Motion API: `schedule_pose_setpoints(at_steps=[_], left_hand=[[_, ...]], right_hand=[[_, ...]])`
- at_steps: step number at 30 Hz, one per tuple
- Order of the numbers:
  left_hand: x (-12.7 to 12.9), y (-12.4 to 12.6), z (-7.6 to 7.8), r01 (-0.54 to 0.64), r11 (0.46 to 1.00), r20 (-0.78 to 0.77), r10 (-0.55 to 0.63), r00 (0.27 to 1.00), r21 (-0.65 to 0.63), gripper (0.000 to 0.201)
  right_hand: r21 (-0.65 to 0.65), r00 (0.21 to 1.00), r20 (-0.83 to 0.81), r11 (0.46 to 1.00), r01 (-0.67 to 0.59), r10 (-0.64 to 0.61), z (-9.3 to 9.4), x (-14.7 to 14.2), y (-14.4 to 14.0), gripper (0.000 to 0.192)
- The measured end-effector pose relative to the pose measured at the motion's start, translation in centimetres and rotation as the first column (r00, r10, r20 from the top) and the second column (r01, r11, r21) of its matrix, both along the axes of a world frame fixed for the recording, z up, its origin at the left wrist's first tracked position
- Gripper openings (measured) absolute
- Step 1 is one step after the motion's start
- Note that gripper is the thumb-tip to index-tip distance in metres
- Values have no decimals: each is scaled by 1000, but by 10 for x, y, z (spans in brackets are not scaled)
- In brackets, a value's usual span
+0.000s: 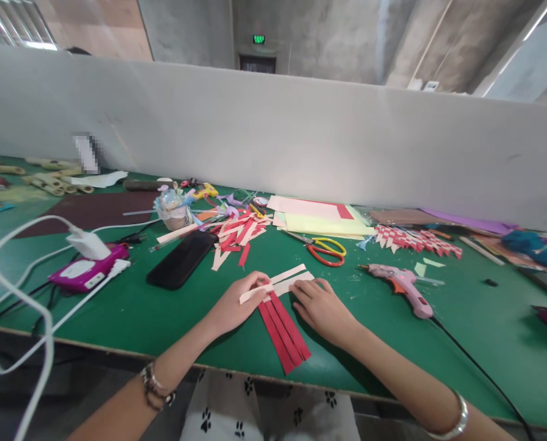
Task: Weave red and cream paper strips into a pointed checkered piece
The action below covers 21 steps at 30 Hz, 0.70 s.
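Red paper strips [286, 331] fan toward the front edge of the table. At their upper end they cross pale pink paper strips [293, 280] that run off to the right. My left hand [239, 301] is closed, its thumb and fingers pinching the strips at the crossing. One short pale end sticks out past the thumb. My right hand [323, 309] lies palm down at the right of the crossing. Its fingers are apart, and the fingertips touch the pale strips.
Beyond my hands lie a black phone [182, 260], loose red and pink strips [241, 233], scissors [323, 248] and coloured paper sheets [323, 223]. A pink glue gun [404, 285] with a trailing cord is on the right. White cables surround a purple power strip [87, 269] at left.
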<state>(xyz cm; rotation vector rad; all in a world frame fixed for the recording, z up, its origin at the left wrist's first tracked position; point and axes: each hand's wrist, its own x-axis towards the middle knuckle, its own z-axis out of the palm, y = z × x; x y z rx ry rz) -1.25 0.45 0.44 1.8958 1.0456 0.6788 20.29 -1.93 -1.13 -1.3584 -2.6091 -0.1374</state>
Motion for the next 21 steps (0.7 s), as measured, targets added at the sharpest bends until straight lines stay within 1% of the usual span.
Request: schedule_pose_setpoints(at_steps=[4, 6, 9, 11, 16, 19, 21], left_hand=[[-1, 0, -2, 10, 999, -36, -8, 999, 39, 26], [0, 0, -1, 10, 999, -57, -7, 998, 48, 28], [1, 0, -1, 8, 998, -55, -4, 998, 62, 28], [2, 0, -1, 9, 998, -48, -6, 999, 69, 28], [0, 0, -3, 42, 987, -100, -26, 995, 158, 23], [-1, -2, -2, 56, 981, -116, -34, 993, 184, 19], [-2, -3, -2, 63, 968, -148, -28, 989, 241, 15]], right_hand=[[5, 999, -32, 1000, 26, -25, 3, -1, -2, 28], [-6, 993, -119, 1000, 28, -28, 7, -5, -4, 29], [-58, 956, -292, 998, 9, -25, 15, -17, -2, 31], [-85, 935, -354, 996, -7, -24, 19, -28, 3, 31], [-129, 906, -417, 991, 18, -70, 21, -49, 21, 16], [-144, 875, -467, 987, 68, -129, 23, -47, 28, 15], [-187, 841, -514, 979, 81, -168, 25, -40, 32, 14]])
